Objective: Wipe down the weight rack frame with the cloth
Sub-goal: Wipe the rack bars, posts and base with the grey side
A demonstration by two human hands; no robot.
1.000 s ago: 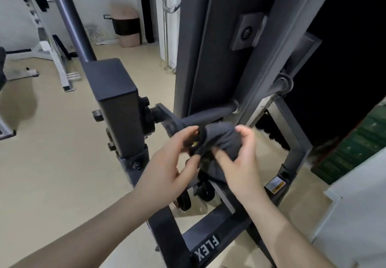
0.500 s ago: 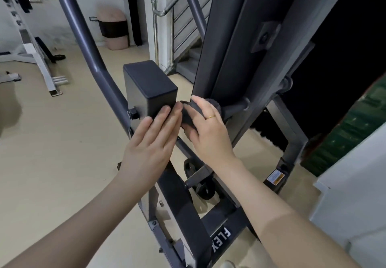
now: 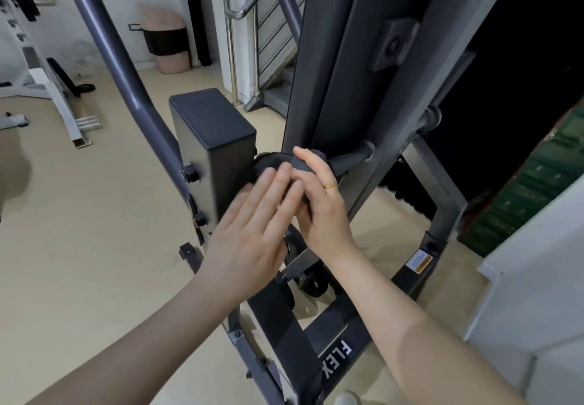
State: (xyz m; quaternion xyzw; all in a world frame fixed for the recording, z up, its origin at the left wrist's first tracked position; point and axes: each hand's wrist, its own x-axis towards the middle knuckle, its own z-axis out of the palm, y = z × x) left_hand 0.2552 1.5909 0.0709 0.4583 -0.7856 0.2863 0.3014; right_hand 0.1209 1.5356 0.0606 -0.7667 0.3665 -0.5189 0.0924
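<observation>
Cloth (image 3: pixel 300 164): under the right hand's fingers (image 3: pixel 308 159), wrapped on the frame's crossbar (image 3: pixel 350 159). Boxed post (image 3: pixel 215 139): left of those fingers. Left hand's fingertips (image 3: pixel 281 174): touching the cloth from below-left.

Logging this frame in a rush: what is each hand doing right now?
Left hand: open, fingers straight, holding nothing.
Right hand: closed around the dark cloth, holding it against the frame bar.

Dark grey cloth (image 3: pixel 301 164) on a charcoal rack frame (image 3: pixel 341 66), beige floor (image 3: pixel 94 215), pink bin (image 3: pixel 169 41).
</observation>
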